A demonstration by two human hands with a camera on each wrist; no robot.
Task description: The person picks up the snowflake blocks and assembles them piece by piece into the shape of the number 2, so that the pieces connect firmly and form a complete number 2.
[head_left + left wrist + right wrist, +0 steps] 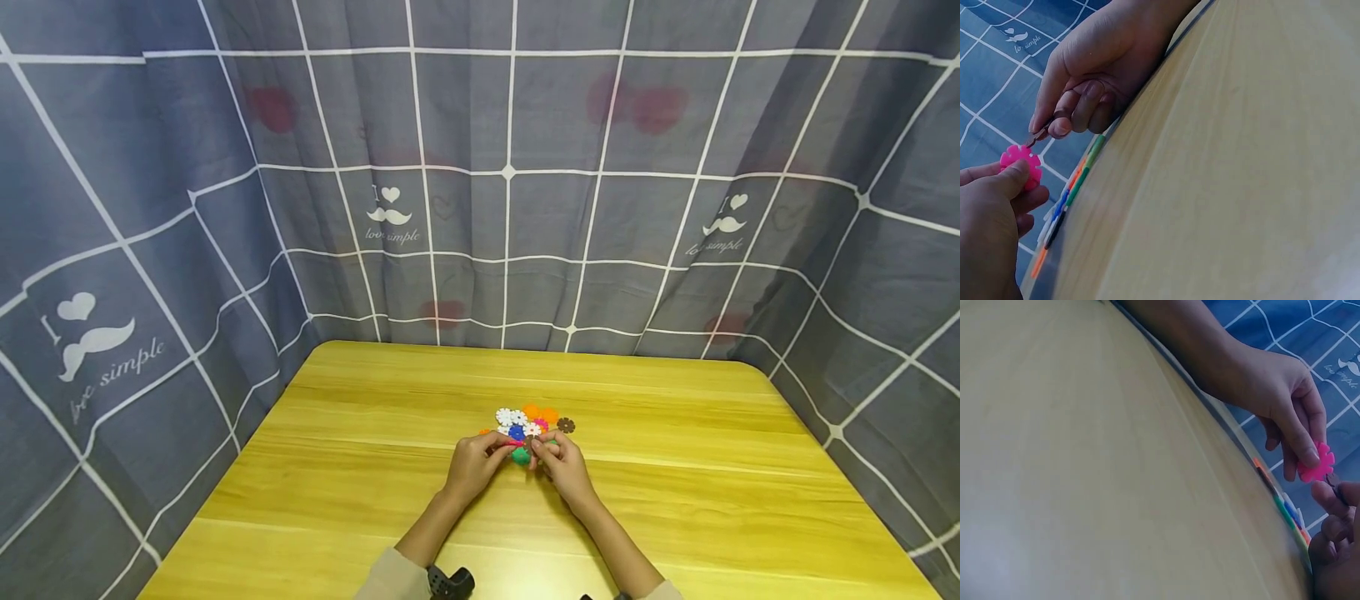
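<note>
My left hand [471,467] pinches a pink notched disc [1020,164] between thumb and fingers. In my right hand [564,473] a brown notched disc [1039,134] is pinched, seen nearly edge-on in the left wrist view. The two discs meet at their rims, just above the table; whether their notches are joined I cannot tell. Around the fingertips lie more discs of the same kind: a green disc [521,456] below, a blue disc [516,432] and several white discs [504,415] beyond.
Behind the white discs lie orange discs [550,415], with a loose brown disc [566,425] at the right of the pile. All rest on a wood-grain table [337,500]. A grey checked curtain [465,208] stands along the far edge and both sides.
</note>
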